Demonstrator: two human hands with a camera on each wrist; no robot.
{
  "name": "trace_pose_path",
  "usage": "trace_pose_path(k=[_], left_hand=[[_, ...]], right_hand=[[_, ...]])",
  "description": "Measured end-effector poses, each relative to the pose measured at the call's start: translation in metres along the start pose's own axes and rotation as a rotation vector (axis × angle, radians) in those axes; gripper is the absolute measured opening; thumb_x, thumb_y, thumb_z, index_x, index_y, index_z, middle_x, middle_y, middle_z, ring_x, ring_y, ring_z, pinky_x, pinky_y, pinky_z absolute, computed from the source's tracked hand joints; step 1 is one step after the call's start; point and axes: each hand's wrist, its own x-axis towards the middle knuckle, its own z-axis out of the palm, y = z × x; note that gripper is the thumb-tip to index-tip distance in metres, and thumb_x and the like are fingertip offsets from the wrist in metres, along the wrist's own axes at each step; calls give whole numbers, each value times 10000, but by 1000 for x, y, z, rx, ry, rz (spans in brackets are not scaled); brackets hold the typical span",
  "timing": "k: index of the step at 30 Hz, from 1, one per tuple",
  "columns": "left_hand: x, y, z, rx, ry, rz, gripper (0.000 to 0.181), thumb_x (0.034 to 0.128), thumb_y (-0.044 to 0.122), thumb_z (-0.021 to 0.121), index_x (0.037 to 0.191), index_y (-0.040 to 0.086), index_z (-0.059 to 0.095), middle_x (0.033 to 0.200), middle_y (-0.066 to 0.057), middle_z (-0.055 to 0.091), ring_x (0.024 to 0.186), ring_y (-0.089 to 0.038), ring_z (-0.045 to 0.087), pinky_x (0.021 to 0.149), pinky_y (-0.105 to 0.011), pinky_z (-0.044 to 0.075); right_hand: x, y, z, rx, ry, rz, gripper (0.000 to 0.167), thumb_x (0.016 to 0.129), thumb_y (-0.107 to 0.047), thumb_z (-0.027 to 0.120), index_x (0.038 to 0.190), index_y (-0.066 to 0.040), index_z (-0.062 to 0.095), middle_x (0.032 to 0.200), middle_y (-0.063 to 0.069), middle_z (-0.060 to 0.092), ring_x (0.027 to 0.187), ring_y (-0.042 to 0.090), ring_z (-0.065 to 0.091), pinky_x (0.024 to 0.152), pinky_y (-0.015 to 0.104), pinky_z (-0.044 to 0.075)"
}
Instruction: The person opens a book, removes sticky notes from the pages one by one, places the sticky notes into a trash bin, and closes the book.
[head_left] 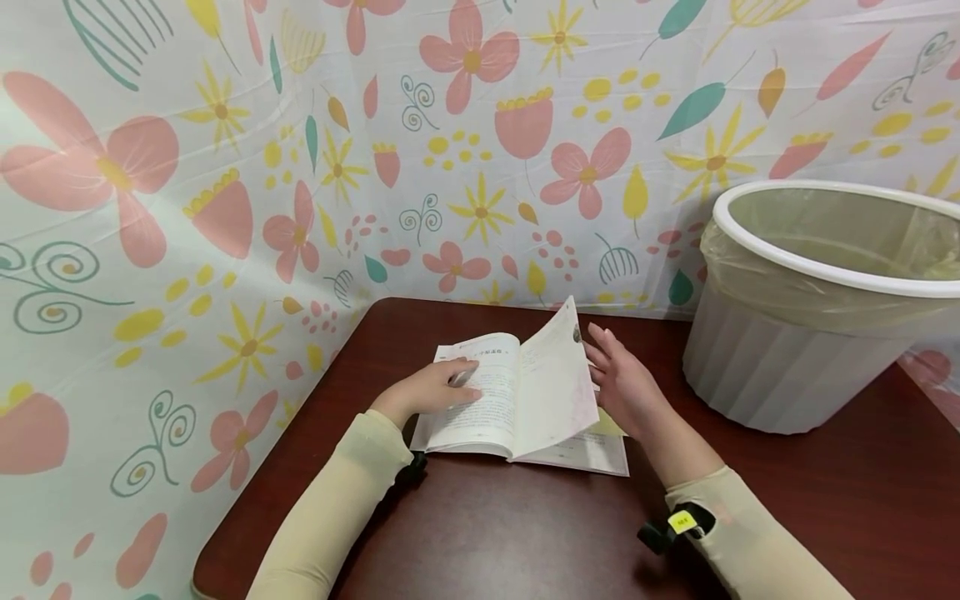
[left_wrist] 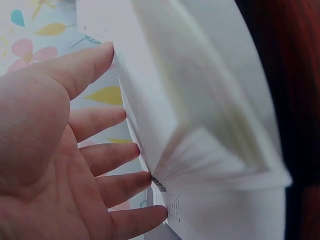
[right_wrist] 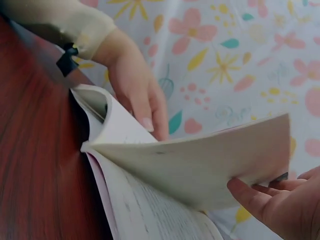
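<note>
An open book (head_left: pixel 487 400) lies on the dark red table, with printed text on its left page. My left hand (head_left: pixel 435 387) rests on that page. In the left wrist view, the spread, straight fingers (left_wrist: pixel 112 186) of this hand meet the book's edge. A sheaf of pages (head_left: pixel 555 375) stands raised and tilted from the spine. My right hand (head_left: pixel 626 383) is at the outer edge of this sheaf. Its fingertips touch the underside of the pages in the right wrist view, where the fingers (right_wrist: pixel 250 197) look fairly straight and partly hidden.
A grey waste bin (head_left: pixel 780 358) with a white rim and a clear liner stands on the table to the right. Flower-patterned cloth (head_left: pixel 465 167) hangs behind and along the left. The table (head_left: pixel 465 525) has its left edge beside my left arm.
</note>
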Motion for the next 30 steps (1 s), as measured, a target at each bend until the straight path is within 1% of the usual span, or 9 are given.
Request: trace_pose_path(k=[3,8,12,15,18,21,23,25,30], left_hand=[[0,-1,0,5,-1,-3,720,975,500,663,1602,277,388,1689,-8,330,1573,-211,292,1267,-455,298],[1,-3,0,12,-2,4,718,978,499,660,1603,276,387,1694,-18,320,1578,-216,280,1270,-457,291],[1,-3,0,8,-1,10,719,979,499,658,1604,270,386,1693,-19,322,1578,-215,280,1269,-456,294],[1,-3,0,12,-2,7,719,979,504,655,1605,276,382,1695,-18,316,1580,-214,276,1268,-454,296],[1,-2,-1,11,-2,1,720,976,510,657,1603,285,385,1694,-14,321,1578,-215,281,1265,-458,302],[0,-1,-2,6,1,-7,721,972,511,662,1601,289,389,1689,-9,332,1575,-219,288,1261,-462,308],[0,-2,-3,6,2,-11,722,968,512,667,1599,294,392,1688,-7,335,1574,-221,289,1260,-464,309],[0,-4,-4,7,6,-14,722,965,513,670,1597,299,394,1687,-5,336,1576,-222,286,1261,-465,305],[0,-13,-7,-1,7,-16,729,961,500,679,1598,288,395,1681,-8,346,1574,-229,287,1257,-472,306]], right_hand=[[4,3,12,-14,-22,-25,850,1038,-696,229,1665,-225,-100,1752,88,-34,1605,386,45,1258,635,154],[9,8,30,-27,-16,-69,847,1007,-743,159,1672,-261,-49,1752,63,5,1591,364,93,1244,606,185],[13,11,42,-35,0,-99,841,1002,-750,148,1674,-274,-22,1755,63,-1,1610,356,34,1254,664,133],[14,14,49,-86,0,-119,828,1016,-727,145,1677,-247,8,1754,83,17,1618,343,10,1235,711,123],[15,20,55,-181,11,-125,769,1050,-670,127,1678,-232,61,1753,77,53,1620,319,36,1211,721,199],[15,27,60,-276,18,-128,697,1087,-596,124,1677,-226,94,1752,62,75,1615,346,84,1164,709,318],[15,32,63,-322,18,-130,651,1104,-553,142,1676,-244,98,1753,49,72,1609,368,104,1142,695,364],[15,37,65,-376,20,-139,634,1110,-540,175,1675,-262,104,1753,36,79,1611,364,98,1170,679,338],[13,50,69,-516,43,-145,608,1099,-555,274,1660,-366,133,1747,6,124,1617,287,79,1278,606,136]])
